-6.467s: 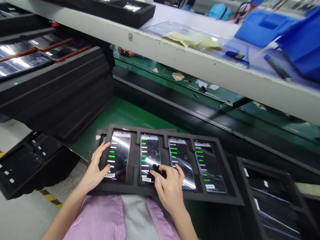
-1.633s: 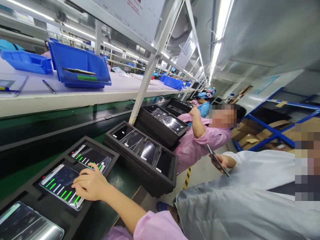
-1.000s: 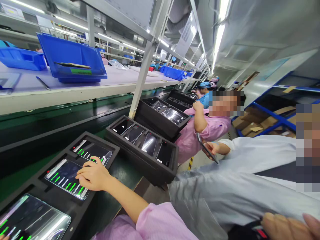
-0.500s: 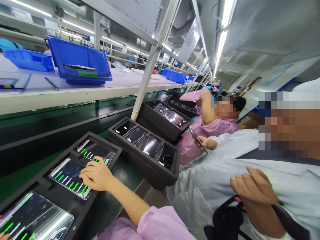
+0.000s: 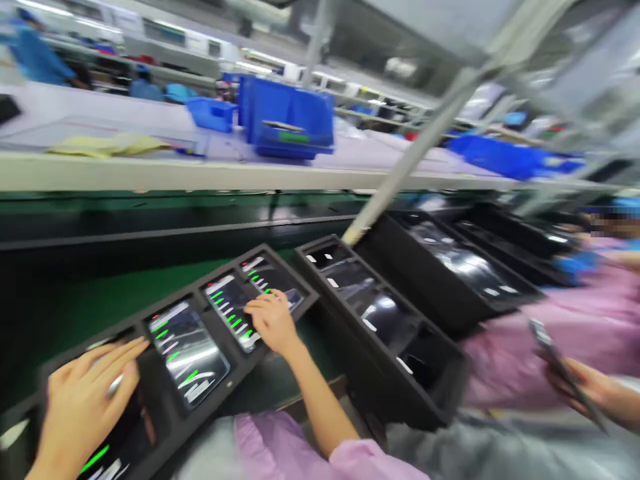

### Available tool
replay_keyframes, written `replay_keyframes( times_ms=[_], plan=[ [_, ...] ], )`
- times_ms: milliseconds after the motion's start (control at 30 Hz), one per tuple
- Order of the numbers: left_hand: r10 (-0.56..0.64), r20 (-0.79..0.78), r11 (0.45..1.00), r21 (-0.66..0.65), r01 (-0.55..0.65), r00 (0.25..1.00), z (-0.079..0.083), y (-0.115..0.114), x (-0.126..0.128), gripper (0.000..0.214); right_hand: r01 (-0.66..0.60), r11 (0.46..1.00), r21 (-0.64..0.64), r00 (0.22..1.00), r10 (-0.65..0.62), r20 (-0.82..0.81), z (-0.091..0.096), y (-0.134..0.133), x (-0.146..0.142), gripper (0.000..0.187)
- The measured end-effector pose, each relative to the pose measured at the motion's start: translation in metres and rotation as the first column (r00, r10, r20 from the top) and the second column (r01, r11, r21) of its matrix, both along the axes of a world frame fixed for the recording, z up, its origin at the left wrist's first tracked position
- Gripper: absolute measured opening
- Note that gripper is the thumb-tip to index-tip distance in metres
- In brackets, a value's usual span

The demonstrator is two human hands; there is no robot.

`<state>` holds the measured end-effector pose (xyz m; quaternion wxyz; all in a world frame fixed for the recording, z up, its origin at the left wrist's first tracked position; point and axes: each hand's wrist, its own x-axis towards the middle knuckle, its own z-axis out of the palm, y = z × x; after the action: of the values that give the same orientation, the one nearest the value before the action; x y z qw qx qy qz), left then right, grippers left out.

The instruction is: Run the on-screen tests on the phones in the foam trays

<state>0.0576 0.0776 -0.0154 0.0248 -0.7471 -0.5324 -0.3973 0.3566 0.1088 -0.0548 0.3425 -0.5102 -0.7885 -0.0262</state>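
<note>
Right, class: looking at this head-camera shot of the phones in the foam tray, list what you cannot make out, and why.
1. Text on the lit phone screens: head view, motion blur leaves only green and white bars.
2. The leftmost phone: mostly covered by the left hand and cut by the bottom edge.
3. Which line the right hand presses: its fingers hide the spot.
4. The dark slim thing in a co-worker's hand: blurred.
5. Contents of the blue bin: too small and smeared.

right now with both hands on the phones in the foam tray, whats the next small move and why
Probably a tap with the right hand on the third phone: its fingers already rest on that lit screen, where green and white lines show. The left hand lies flat over the first phone in the black foam tray. The picture is blurred, so this is tentative.
</note>
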Motion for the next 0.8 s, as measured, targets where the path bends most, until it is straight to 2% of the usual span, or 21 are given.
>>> replay_keyframes(
  times_ms=[33, 100, 200, 333, 400, 467, 567, 700, 800],
  plan=[
    [0.014, -0.079, 0.997, 0.070, -0.009, 0.997, -0.001, -0.005, -0.006, 0.024, -0.010, 1.000, 0.014, 0.999, 0.011, -0.032, -0.001, 0.000, 0.000, 0.035],
    [0.157, -0.109, 0.987, 0.049, -0.153, 0.982, -0.003, -0.016, -0.017, 0.027, -0.038, 0.999, 0.035, 0.996, 0.041, -0.081, -0.002, 0.001, 0.001, 0.037],
    [0.339, 0.023, 0.940, -0.056, -0.337, 0.940, -0.009, -0.041, -0.029, 0.030, -0.097, 0.994, 0.047, 0.988, 0.101, -0.116, -0.002, 0.002, 0.004, 0.035],
    [0.486, 0.190, 0.864, -0.253, -0.435, 0.853, -0.026, -0.082, -0.037, 0.031, -0.209, 0.976, 0.056, 0.966, 0.215, -0.143, 0.001, -0.007, 0.004, 0.037],
    [0.527, 0.259, 0.833, -0.345, -0.432, 0.809, -0.036, -0.098, -0.039, 0.033, -0.272, 0.962, 0.038, 0.951, 0.274, -0.140, 0.003, -0.013, -0.003, 0.038],
    [0.532, 0.333, 0.822, -0.426, -0.379, 0.779, -0.043, -0.107, -0.038, 0.037, -0.333, 0.943, -0.013, 0.939, 0.330, -0.102, 0.005, -0.020, -0.014, 0.036],
    [0.503, 0.355, 0.813, -0.503, -0.293, 0.788, -0.046, -0.111, -0.033, 0.049, -0.393, 0.912, -0.121, 0.919, 0.393, -0.022, 0.008, -0.027, -0.033, 0.037],
    [0.479, 0.273, 0.787, -0.554, -0.271, 0.834, -0.046, -0.105, -0.027, 0.062, -0.376, 0.898, -0.228, 0.917, 0.396, 0.045, 0.009, -0.028, -0.049, 0.042],
    [0.489, 0.273, 0.794, -0.533, -0.293, 0.829, -0.047, -0.097, -0.025, 0.064, -0.318, 0.919, -0.231, 0.936, 0.343, 0.076, 0.004, -0.027, -0.053, 0.040]
  ],
)
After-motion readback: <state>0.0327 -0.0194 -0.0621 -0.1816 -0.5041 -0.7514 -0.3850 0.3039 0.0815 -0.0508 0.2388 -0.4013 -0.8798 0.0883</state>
